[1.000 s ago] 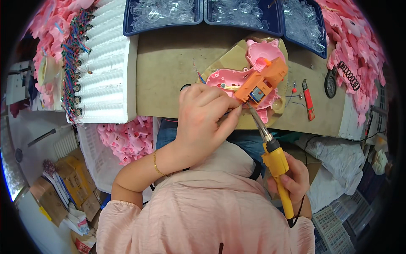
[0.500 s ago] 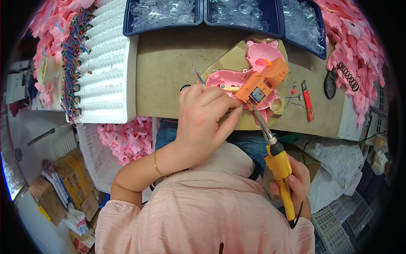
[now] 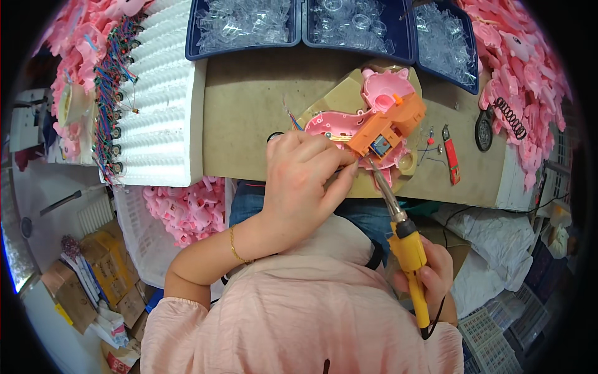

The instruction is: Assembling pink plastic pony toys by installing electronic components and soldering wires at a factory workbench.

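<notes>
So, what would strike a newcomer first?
Probably the yellow soldering iron in the right hand, its tip close to the orange housing, right of centre. Then heaps of pink parts at upper left and right, and blue bins of clear pieces along the top.

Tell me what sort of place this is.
Probably a toy-assembly workshop: there's a yellow-handled soldering iron in use, heaped pink plastic parts, and dark-blue plastic bins of clear plastic pieces.
</notes>
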The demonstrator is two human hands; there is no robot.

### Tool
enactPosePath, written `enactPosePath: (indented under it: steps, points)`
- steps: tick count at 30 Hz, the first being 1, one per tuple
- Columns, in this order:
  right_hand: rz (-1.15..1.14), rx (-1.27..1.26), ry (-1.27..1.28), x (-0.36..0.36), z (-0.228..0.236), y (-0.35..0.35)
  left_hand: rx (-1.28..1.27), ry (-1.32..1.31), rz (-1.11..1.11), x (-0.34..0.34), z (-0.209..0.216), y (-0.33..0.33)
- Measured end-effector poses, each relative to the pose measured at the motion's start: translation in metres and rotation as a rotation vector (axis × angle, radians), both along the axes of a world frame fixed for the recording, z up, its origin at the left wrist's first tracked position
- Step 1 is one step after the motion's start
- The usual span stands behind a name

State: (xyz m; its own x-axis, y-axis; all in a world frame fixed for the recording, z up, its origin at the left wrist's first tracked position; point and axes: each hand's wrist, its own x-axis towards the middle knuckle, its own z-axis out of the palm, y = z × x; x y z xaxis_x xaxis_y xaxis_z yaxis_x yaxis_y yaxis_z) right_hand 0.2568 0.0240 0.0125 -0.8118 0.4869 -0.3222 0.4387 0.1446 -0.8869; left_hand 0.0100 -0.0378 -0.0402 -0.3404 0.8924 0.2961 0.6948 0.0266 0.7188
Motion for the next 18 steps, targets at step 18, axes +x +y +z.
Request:
enactPosePath:
  steps: [18]
  points:
    - [0.011, 0.696, 0.426, 0.005, -0.028, -0.004, 0.052, 0.031, 0.02, 0.003, -0.005, 0.003]
